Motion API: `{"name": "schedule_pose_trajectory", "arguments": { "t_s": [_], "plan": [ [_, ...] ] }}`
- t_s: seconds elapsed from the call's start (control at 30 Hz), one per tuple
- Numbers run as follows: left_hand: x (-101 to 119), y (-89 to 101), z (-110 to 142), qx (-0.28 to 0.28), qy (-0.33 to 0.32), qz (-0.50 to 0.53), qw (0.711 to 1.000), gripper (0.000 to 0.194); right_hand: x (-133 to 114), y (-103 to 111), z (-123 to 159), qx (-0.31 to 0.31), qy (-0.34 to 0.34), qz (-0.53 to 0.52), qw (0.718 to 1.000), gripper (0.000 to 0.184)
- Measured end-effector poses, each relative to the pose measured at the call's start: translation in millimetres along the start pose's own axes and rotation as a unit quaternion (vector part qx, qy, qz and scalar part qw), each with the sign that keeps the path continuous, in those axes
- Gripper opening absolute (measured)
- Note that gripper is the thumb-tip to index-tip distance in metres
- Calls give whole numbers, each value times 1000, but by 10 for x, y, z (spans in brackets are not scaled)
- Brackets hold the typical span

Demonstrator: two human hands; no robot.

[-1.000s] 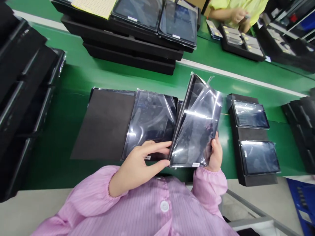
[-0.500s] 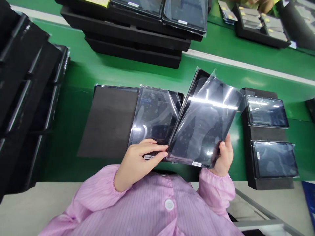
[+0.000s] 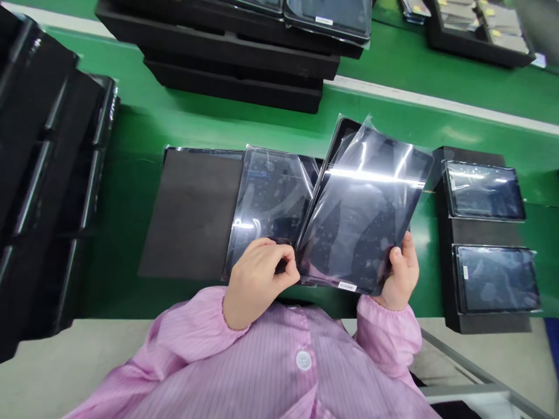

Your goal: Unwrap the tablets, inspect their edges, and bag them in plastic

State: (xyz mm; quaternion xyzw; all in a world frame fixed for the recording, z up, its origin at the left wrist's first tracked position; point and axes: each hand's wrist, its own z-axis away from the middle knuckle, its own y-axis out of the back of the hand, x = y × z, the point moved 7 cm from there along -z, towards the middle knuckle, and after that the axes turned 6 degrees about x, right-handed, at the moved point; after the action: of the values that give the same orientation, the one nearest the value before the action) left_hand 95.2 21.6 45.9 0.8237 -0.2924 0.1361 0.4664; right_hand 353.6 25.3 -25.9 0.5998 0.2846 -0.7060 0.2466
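Note:
A dark tablet [image 3: 364, 215] under loose clear film [image 3: 362, 139] is tilted up in front of me, its lower edge bearing a small white label. My right hand [image 3: 399, 273] grips it by the lower right edge, thumb in front. At its lower left corner is my left hand [image 3: 264, 276], thumb and index finger curled into a pinch; whatever lies between the tips cannot be made out. Beneath and to the left rests a second film-covered tablet [image 3: 275, 192], partly covered by the held one. Beside that lies a flat dark grey sheet [image 3: 192, 215] over another device, whose top edge shows.
Stacked black trays [image 3: 244, 61] with tablets stand at the back; more tablet-filled trays [image 3: 82, 87] rise on the left. On the right, a black foam tray [image 3: 484, 233] carries two tablets. Farther back, a black box [image 3: 476, 49] holds small packets. The green bench [image 3: 131, 134] has a near edge.
My left hand's fingers have curled from nearly straight into a pinch at the tablet's corner. My right hand keeps its hold. The whole view has shifted slightly.

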Motion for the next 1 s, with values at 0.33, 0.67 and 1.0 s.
{"name": "schedule_pose_trajectory", "arguments": {
  "t_s": [0.33, 0.67, 1.0],
  "plan": [
    [-378, -230, 157, -195, 314, 243, 897, 15, -1, -26, -8, -14, -18, -33, 999, 37],
    [-397, -294, 188, -243, 413, 323, 816, 22, 4, -20, -15, -13, -28, -52, 998, 36],
    [-364, -273, 181, -223, 388, 372, 813, 17, 18, 28, -25, -12, -18, -21, 1000, 36]
  ]
}}
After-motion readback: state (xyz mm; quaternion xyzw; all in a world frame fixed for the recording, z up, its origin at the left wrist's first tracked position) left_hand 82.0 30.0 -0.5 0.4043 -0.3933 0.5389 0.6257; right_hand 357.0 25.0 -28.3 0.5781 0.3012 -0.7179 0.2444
